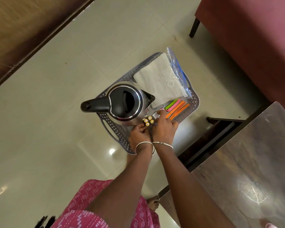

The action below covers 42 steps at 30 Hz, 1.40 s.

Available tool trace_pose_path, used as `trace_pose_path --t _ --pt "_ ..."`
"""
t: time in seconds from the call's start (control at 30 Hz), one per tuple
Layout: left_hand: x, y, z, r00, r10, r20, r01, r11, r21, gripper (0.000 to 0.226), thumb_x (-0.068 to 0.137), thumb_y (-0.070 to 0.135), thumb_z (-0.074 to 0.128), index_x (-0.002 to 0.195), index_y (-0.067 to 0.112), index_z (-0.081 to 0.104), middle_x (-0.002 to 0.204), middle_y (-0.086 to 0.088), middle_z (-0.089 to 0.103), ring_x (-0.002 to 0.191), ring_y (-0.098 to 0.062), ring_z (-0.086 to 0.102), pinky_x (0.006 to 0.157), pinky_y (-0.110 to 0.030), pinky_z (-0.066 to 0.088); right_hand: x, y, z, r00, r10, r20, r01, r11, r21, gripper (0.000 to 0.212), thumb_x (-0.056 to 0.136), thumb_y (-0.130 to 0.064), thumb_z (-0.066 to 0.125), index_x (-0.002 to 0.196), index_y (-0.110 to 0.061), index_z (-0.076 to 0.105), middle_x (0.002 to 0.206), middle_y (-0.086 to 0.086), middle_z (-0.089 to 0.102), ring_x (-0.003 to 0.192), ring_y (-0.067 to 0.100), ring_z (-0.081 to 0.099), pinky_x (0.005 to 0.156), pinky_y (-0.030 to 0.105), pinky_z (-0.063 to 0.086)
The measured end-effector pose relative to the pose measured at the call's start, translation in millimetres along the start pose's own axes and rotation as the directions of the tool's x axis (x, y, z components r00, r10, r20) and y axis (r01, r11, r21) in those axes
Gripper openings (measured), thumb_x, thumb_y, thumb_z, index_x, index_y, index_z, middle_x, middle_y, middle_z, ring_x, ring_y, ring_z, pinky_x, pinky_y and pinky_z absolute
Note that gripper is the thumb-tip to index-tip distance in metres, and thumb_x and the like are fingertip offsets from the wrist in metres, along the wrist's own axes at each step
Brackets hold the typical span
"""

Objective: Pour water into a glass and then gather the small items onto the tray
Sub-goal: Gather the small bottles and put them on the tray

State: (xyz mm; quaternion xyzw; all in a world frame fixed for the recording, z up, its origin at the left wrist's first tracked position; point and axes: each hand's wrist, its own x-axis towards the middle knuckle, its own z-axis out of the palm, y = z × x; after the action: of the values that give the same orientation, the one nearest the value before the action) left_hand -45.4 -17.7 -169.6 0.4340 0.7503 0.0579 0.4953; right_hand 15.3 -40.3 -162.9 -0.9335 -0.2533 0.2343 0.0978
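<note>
A grey perforated tray [195, 100] lies on the floor. On it stands a steel kettle [125, 102] with a black lid and handle. Beside the kettle stand several gold-tipped batteries [148, 120], upright in a cluster. My left hand [140, 133] has its fingers curled at the batteries' near side. My right hand [164, 127] reaches over the tray with its fingertips on a small white packet [155, 115] next to the batteries. Orange, green and pink strips [177, 106] lie at the tray's right. A folded white cloth [156, 79] and a clear plastic bag [176, 66] cover the far part.
The tray sits on pale floor tiles [56, 96]. A glossy wooden table [247, 162] is at the right, close to my right arm. A maroon seat [253, 38] with a dark leg stands beyond it. A dark wooden edge [23, 38] runs along the upper left.
</note>
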Motion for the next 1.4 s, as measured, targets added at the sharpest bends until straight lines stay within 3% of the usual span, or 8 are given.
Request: trace_pose_path --t 0.17,0.53,0.77,0.9,1.0,1.17,1.4 --pt "3.8 -1.6 1.3 0.999 -0.001 0.036 0.003 0.998 -0.057 0.026 0.081 -0.002 0.060 0.101 0.010 0.073 0.098 -0.010 0.076 0.095 -0.027 0.071 0.088 -0.042 0.055 0.9 -2.1 1.4 1.000 0.021 0.005 -0.021 1.000 0.005 0.041 0.085 -0.009 0.050 0.125 -0.019 0.045 0.091 -0.002 0.074 0.095 0.025 0.066 0.080 0.033 0.023" --pt "4.2 -1.0 0.7 0.999 -0.008 0.044 0.010 0.999 -0.038 0.023 0.083 0.002 0.063 0.100 0.013 0.074 0.098 -0.007 0.077 0.096 -0.025 0.071 0.089 -0.042 0.055 0.1 -2.5 1.9 1.000 0.021 -0.001 -0.021 1.000 0.019 0.039 0.087 -0.012 0.050 0.125 -0.019 0.045 0.093 0.001 0.075 0.096 0.026 0.067 0.084 0.033 0.024" --pt "-6.9 7.1 -6.0 1.000 0.023 -0.014 -0.022 0.996 0.081 0.024 0.083 0.005 0.062 0.099 0.017 0.075 0.097 -0.003 0.077 0.095 -0.019 0.071 0.080 -0.023 0.049 -0.4 -0.6 -3.3 0.999 -0.003 0.033 0.001 0.999 0.041 0.041 0.086 -0.008 0.049 0.126 -0.017 0.042 0.094 0.005 0.074 0.094 0.029 0.067 0.085 0.034 0.027" --pt "-24.5 15.3 -16.8 0.999 0.025 -0.047 -0.020 0.994 0.108 0.022 0.083 0.002 0.060 0.098 0.011 0.074 0.094 -0.009 0.077 0.094 -0.024 0.070 0.074 -0.022 0.043 -7.1 4.4 -25.9 0.997 -0.055 0.047 0.049 0.993 0.110 0.047 0.081 -0.001 0.049 0.128 -0.011 0.047 0.097 0.009 0.072 0.095 0.035 0.065 0.089 0.037 0.039" --pt "-43.3 20.8 -29.2 0.996 0.066 -0.059 -0.057 0.988 0.140 0.021 0.082 0.002 0.060 0.098 0.009 0.071 0.095 -0.009 0.076 0.095 -0.026 0.069 0.078 -0.025 0.046 -22.2 15.8 -50.4 0.999 -0.053 -0.005 0.053 0.988 0.144 0.036 0.081 -0.001 0.049 0.114 -0.012 0.056 0.098 0.009 0.071 0.096 0.035 0.063 0.084 0.038 0.038" --pt "-89.5 25.1 -39.1 0.975 0.215 -0.049 -0.206 0.967 0.153 0.017 0.081 0.001 0.059 0.091 0.009 0.070 0.088 -0.010 0.076 0.090 -0.031 0.068 0.071 -0.024 0.040 -68.6 52.8 -81.7 0.991 0.112 -0.073 -0.092 0.967 0.236 0.019 0.085 -0.005 0.053 0.100 -0.013 0.062 0.091 0.008 0.070 0.095 0.034 0.060 0.082 0.039 0.037" --pt "-175.3 -2.9 -12.2 0.902 0.412 0.130 -0.430 0.882 0.192 0.013 0.081 0.004 0.064 0.089 0.011 0.071 0.080 -0.009 0.074 0.076 -0.024 0.067 0.064 -0.016 0.036 -148.3 133.1 -95.4 0.938 0.333 -0.096 -0.264 0.866 0.425 0.017 0.089 -0.009 0.057 0.102 -0.013 0.067 0.098 0.006 0.074 0.097 0.033 0.062 0.084 0.038 0.043"
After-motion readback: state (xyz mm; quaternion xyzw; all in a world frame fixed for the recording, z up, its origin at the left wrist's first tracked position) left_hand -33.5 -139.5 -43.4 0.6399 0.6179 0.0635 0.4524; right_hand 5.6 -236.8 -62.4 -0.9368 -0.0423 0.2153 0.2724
